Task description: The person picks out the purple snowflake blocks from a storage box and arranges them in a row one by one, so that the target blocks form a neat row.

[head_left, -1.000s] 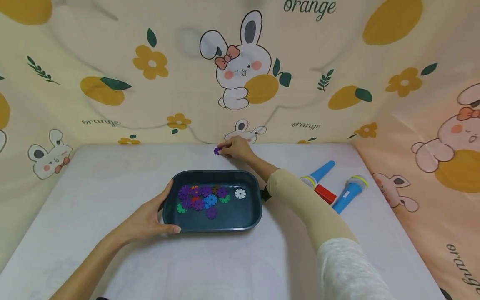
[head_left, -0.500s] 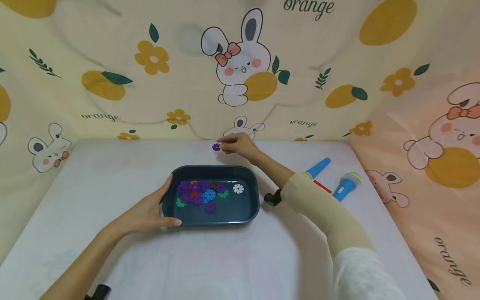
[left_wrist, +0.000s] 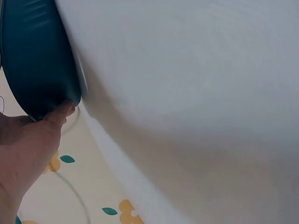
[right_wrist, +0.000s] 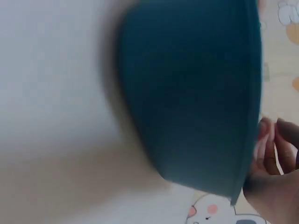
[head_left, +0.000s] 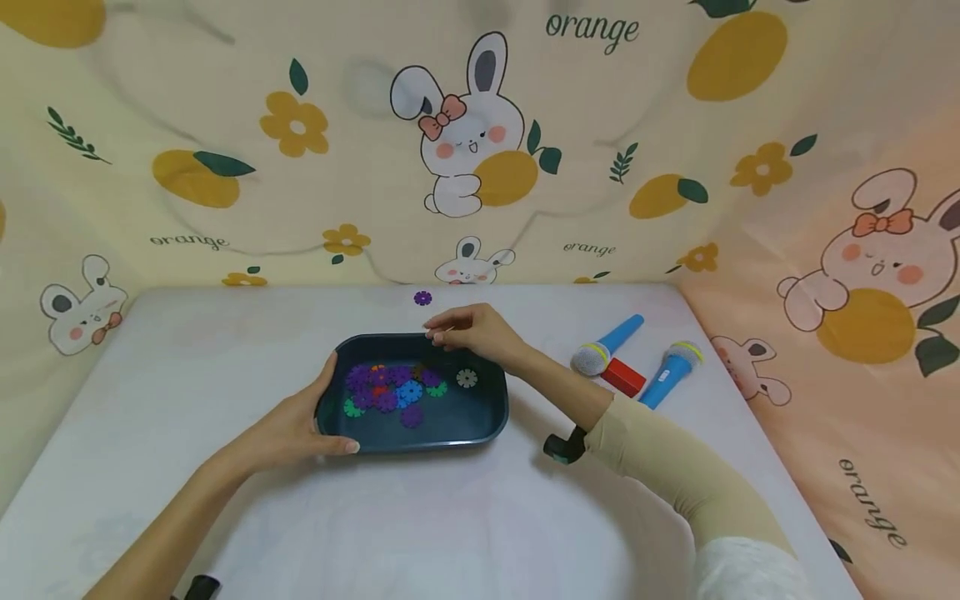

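Observation:
A dark blue-green rectangular tray [head_left: 420, 435] stands at the middle of the white table, holding several notched plastic snowflake discs [head_left: 408, 392] in purple, blue, green, red and orange. My left hand [head_left: 288, 425] grips its left end, thumb along the near rim, and the left wrist view shows the fingers against the outer wall. Over the far right rim is my right hand [head_left: 480, 333], fingers loosely bent with nothing visible between them. Behind the tray, by the table's back edge, lies one purple snowflake disc [head_left: 422, 297]. A pale disc [head_left: 467, 378] sits apart inside the tray's right side.
To the right lie two blue toy microphones, one [head_left: 611, 343] behind a red block [head_left: 623, 377] and the other [head_left: 670, 373] beyond it. A patterned cloth [head_left: 300, 200] hangs behind the table [head_left: 450, 517].
My right hand has left the purple disc at the back and drawn nearer, over the tray's far rim. That disc stays on the table. The left hand keeps its grip.

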`<move>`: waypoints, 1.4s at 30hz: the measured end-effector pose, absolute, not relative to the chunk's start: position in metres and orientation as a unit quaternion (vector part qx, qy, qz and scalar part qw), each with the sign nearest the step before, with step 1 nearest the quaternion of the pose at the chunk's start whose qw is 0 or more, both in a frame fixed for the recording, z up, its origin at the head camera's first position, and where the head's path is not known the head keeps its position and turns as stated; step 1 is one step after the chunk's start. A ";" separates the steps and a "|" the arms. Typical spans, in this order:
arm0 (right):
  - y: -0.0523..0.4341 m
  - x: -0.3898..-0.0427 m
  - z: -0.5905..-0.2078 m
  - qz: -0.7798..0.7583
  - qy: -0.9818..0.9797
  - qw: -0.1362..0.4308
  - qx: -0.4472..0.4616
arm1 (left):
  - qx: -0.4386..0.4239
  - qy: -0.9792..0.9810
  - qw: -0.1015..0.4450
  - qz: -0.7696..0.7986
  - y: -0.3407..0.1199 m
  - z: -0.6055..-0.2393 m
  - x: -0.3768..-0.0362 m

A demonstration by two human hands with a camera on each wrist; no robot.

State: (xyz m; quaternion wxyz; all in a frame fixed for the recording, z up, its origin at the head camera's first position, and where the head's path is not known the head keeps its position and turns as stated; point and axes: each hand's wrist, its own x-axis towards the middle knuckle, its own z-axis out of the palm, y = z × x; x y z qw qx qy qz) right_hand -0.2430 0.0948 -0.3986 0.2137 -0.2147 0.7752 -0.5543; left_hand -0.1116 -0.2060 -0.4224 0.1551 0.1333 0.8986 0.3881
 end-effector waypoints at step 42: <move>0.063 -0.196 -0.435 -0.320 0.923 0.097 -0.187 | 0.128 0.898 0.170 0.385 -0.203 -0.417 -0.110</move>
